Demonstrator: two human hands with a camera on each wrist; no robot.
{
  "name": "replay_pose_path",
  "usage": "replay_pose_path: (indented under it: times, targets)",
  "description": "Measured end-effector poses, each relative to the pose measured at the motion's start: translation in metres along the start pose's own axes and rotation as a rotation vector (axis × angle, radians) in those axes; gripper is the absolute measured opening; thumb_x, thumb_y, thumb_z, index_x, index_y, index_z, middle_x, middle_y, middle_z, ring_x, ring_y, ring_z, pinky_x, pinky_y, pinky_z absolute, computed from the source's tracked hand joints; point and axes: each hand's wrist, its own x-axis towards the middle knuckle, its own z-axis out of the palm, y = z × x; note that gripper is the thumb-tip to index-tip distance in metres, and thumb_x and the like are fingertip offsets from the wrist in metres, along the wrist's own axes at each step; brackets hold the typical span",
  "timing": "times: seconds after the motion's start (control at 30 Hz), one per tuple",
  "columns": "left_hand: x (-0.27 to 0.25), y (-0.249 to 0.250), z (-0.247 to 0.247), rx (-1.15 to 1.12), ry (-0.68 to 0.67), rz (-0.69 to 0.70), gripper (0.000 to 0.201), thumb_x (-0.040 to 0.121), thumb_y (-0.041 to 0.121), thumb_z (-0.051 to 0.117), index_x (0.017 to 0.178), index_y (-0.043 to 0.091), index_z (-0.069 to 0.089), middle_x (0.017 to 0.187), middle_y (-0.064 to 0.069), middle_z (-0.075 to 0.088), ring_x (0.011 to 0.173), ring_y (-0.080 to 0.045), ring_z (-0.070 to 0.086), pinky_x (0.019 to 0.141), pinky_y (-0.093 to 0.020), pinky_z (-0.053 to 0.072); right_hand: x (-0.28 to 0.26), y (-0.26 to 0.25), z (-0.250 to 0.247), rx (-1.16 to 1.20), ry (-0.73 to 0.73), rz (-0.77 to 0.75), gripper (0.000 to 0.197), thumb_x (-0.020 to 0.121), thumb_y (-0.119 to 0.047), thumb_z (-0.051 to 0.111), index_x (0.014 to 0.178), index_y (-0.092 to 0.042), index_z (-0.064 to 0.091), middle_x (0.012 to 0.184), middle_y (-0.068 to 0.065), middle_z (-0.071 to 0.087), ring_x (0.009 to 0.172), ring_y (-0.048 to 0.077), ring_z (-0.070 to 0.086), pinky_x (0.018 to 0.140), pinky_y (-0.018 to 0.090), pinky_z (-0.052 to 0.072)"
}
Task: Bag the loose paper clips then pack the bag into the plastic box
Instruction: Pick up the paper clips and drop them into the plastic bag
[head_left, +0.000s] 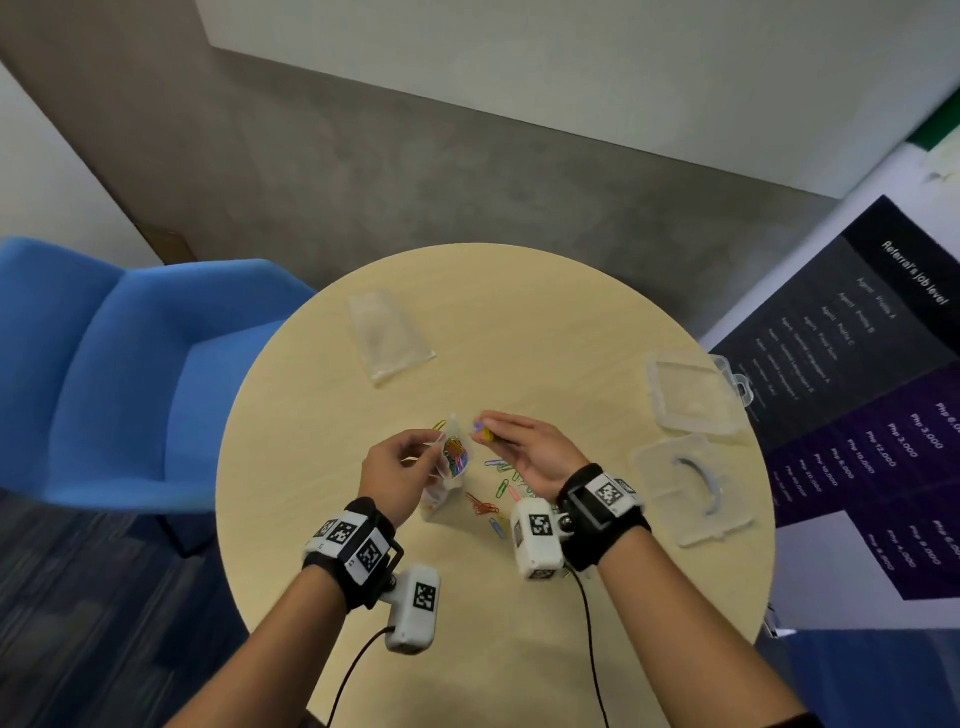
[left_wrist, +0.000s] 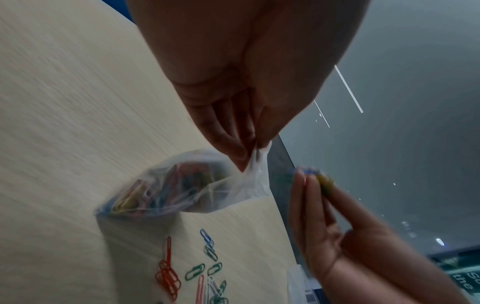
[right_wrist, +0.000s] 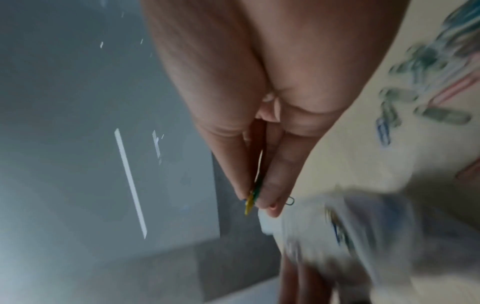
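Clear plastic, limp: a spare bag (head_left: 390, 338) lies flat at the far left of the round table (head_left: 519, 322), out of the way, prob. kept for later. Left hand (head_left: 395, 470) pinches the top edge of the working bag (head_left: 451, 467) btwn thumb and fingertips (left_wrist: 237, 152), lifting the mouth while the bottom, already heavy w/ coloured clips, rests on the table. That keeps the opening up and facing the other hand.

Right hand (head_left: 524, 447) is just beside the mouth, fingers pressed together on a small bunch of clips (head_left: 483, 430), yellow, green and blue showing at the tips in the wrist view. Likely about to feed them in.

Loose paper clips (head_left: 493, 499) are scattered on the table just below and btwn the hands, close for quick re-grabs, so bagging isn't done.

Far right: plastic box (head_left: 693, 488) stands open and its lid (head_left: 693, 397) lies beside it, near the table edge. Box seems to hold a curved item; can't tell what.
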Motion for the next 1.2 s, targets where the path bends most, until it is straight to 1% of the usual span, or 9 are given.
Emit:
replay_pose_path:
  times: [0.27,0.43,0.6,0.67,0.77,0.87,1.03,1.13,1.2]
  targets:
    - [-0.002,-0.002,-0.013,-0.017,0.019,-0.006,0.013,0.090,0.011,0.066,0.098,0.012,0.075,0.081,-0.010,0.075,0.069,-0.019,0.068,0.070,-0.037,0.059,0.013,0.035,0.054,-1.351,0.055,-0.305,0.020,0.091,-0.018,0.060,0.099,-0.010,0.076,0.096,0.013,0.072,0.085,0.022,0.066,0.078,0.027,0.052]
    - [-0.001,-0.003,-0.028,-0.033,0.046,-0.013,0.014,0.090,0.012,0.066,0.100,0.014,0.075,0.083,-0.007,0.075,0.071,-0.014,0.068,0.065,-0.026,0.055,0.019,0.036,0.075,-1.542,0.043,-0.374,0.019,0.084,-0.015,0.069,0.101,-0.013,0.075,0.096,0.012,0.072,0.088,0.024,0.069,0.083,0.034,0.058]
    - [-0.001,-0.007,-0.040,-0.058,0.082,-0.030,0.013,0.091,0.009,0.064,0.098,0.014,0.075,0.087,-0.008,0.075,0.070,-0.016,0.067,0.062,-0.023,0.054,0.032,0.013,0.063,-1.236,0.051,-0.469,0.024,0.083,0.000,0.058,0.083,-0.012,0.078,0.084,0.004,0.075,0.076,0.017,0.071,0.076,0.031,0.059]
    - [-0.002,-0.010,-0.046,-0.065,0.099,-0.033,0.015,0.091,0.008,0.064,0.094,0.018,0.075,0.086,-0.008,0.074,0.069,-0.017,0.066,0.061,-0.023,0.054,0.058,0.011,0.046,-1.324,0.105,-0.519,0.028,0.086,-0.004,0.054,0.098,-0.015,0.077,0.104,0.005,0.074,0.095,0.019,0.069,0.090,0.033,0.055]
    - [-0.005,-0.012,-0.051,-0.058,0.103,-0.038,0.016,0.091,0.007,0.063,0.092,0.018,0.074,0.084,-0.010,0.073,0.069,-0.018,0.065,0.059,-0.022,0.053,0.093,0.031,0.029,-1.874,-0.096,-0.321,0.045,0.099,-0.024,0.046,0.143,-0.020,0.045,0.157,0.006,0.031,0.142,0.025,0.032,0.115,0.039,0.031]
    - [-0.005,-0.009,-0.051,-0.030,0.079,-0.032,0.014,0.091,0.006,0.063,0.095,0.013,0.074,0.087,-0.011,0.074,0.070,-0.018,0.065,0.058,-0.019,0.053,0.107,0.066,0.021,-2.080,-0.245,-0.152,0.061,0.101,-0.033,0.037,0.155,-0.017,0.013,0.163,0.003,0.000,0.149,0.026,0.007,0.118,0.051,0.020]
    - [0.003,-0.005,-0.049,-0.004,0.043,-0.012,0.013,0.090,0.010,0.065,0.099,0.010,0.075,0.088,-0.008,0.074,0.070,-0.013,0.067,0.058,-0.018,0.052,0.083,0.087,-0.010,-2.224,-0.337,-0.263,0.070,0.099,-0.050,0.029,0.155,-0.021,0.000,0.163,0.001,-0.006,0.150,0.027,0.000,0.117,0.060,0.008]
    - [0.007,-0.006,-0.043,-0.015,0.021,-0.018,0.011,0.089,0.013,0.067,0.096,0.014,0.075,0.087,-0.006,0.075,0.071,-0.014,0.068,0.061,-0.023,0.054,0.059,0.085,-0.048,-2.289,-0.227,-0.276,0.085,0.085,-0.076,0.021,0.154,-0.031,-0.005,0.162,-0.005,-0.012,0.149,0.031,-0.009,0.113,0.067,-0.001]
    - [0.010,-0.007,-0.035,-0.025,0.005,-0.026,0.009,0.089,0.014,0.068,0.093,0.017,0.075,0.086,-0.006,0.075,0.074,-0.017,0.069,0.065,-0.029,0.056,0.046,0.081,-0.069,-2.248,-0.108,-0.205,0.080,0.085,-0.076,0.021,0.152,-0.040,-0.005,0.161,-0.008,-0.015,0.148,0.034,-0.012,0.112,0.068,-0.003]
